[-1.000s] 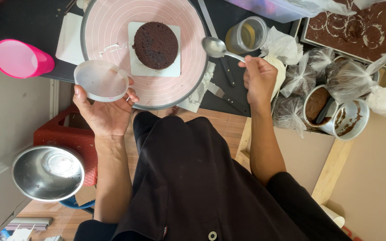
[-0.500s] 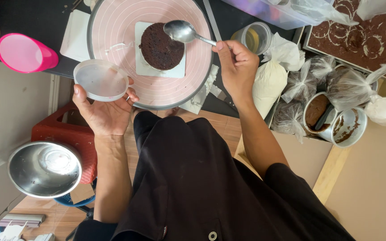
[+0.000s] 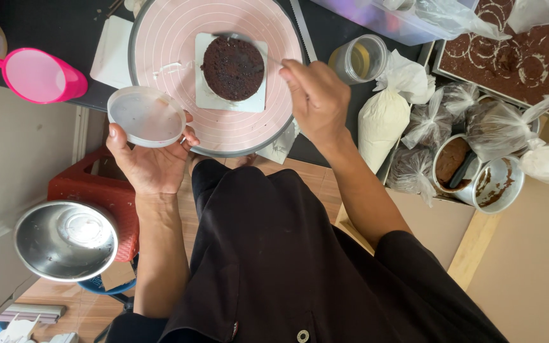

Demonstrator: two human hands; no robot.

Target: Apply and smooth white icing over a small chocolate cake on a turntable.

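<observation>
A round dark chocolate cake layer [image 3: 233,67] sits on a white square board [image 3: 211,101] in the middle of a pink turntable [image 3: 173,38]. My right hand [image 3: 316,98] grips a metal spoon [image 3: 239,39] whose blurred bowl is over the far edge of the cake. My left hand [image 3: 150,162] holds a small clear plastic cup [image 3: 146,116] of pale liquid just left of the turntable's near rim.
A pink cup [image 3: 39,75] stands at the left on the black table. A glass jar [image 3: 360,58], a white piping bag [image 3: 382,124], bagged items and tins with brown cream [image 3: 471,168] lie right. A steel bowl [image 3: 66,240] rests on a red stool below.
My right hand carried the spoon from beside the glass jar leftward over the cake. The view shifted so the turntable sits further right. The cup stays in my left hand.
</observation>
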